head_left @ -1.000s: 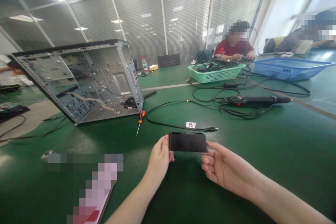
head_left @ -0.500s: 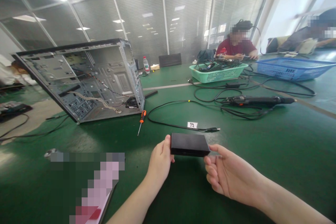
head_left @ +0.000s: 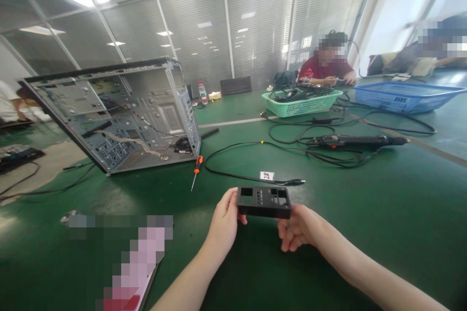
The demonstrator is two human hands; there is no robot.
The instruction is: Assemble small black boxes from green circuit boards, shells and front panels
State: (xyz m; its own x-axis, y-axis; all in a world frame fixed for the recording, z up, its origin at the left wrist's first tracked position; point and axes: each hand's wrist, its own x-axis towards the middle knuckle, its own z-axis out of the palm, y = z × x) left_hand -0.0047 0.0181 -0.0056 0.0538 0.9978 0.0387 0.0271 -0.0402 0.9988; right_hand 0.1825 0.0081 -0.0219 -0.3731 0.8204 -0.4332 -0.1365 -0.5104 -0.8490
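Note:
A small black rectangular box (head_left: 263,201) is held above the green table (head_left: 365,214) between both hands. Its upper face shows several rectangular cut-outs. My left hand (head_left: 225,223) pinches its left end, thumb on top. At the right end and underside, my right hand (head_left: 299,228) curls its fingers around the box. An open grey computer case (head_left: 116,114) stands tilted at the back left. An orange-handled screwdriver (head_left: 195,171) lies in front of the case, beyond my left hand.
A black cable (head_left: 251,175) with a white tag (head_left: 266,175) runs just beyond the box. Farther right lie a black power tool (head_left: 357,141), a green basket (head_left: 301,102) of cables and a blue basket (head_left: 404,95). Two people sit at the far side.
The box has been turned over between my hands: its plain dark face gave way to the face with cut-outs. My right hand closed in under its right end.

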